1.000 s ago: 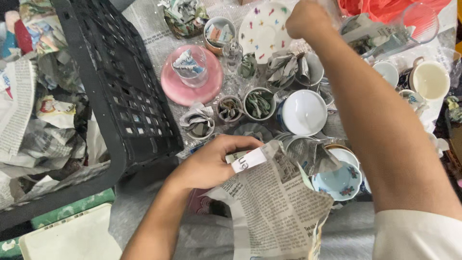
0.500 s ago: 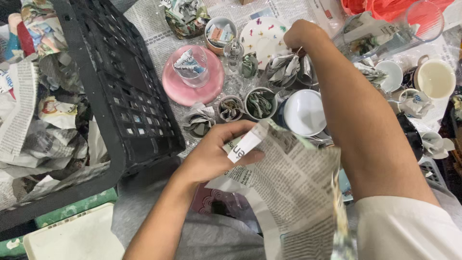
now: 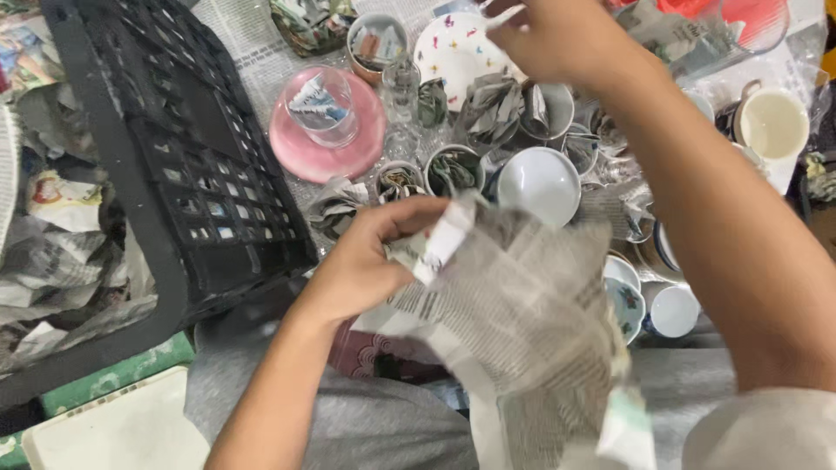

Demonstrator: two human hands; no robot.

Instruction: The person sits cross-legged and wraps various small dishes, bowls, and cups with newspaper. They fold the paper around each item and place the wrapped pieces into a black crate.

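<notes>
Look first at the containers: at ten o'clock the black plastic crate stands tilted, with crumpled paper wads lying inside it and beside it. At twelve o'clock a clear glass sits on a pink saucer with a scrap of printed paper tucked inside it. Just right of that, several small cups are stuffed with crumpled newspaper, while the white bowl beside them shows a bare inside, and a cream mug at two o'clock is bare too. A white plate with coloured specks lies at the top. Your left hand is pinched shut on the upper edge of a newspaper sheet, which hangs creased and half unfolded at five o'clock, over your lap and in front of the crockery. Your right hand is up at one o'clock above the plate, fingers curled together; you cannot tell whether it holds anything.
</notes>
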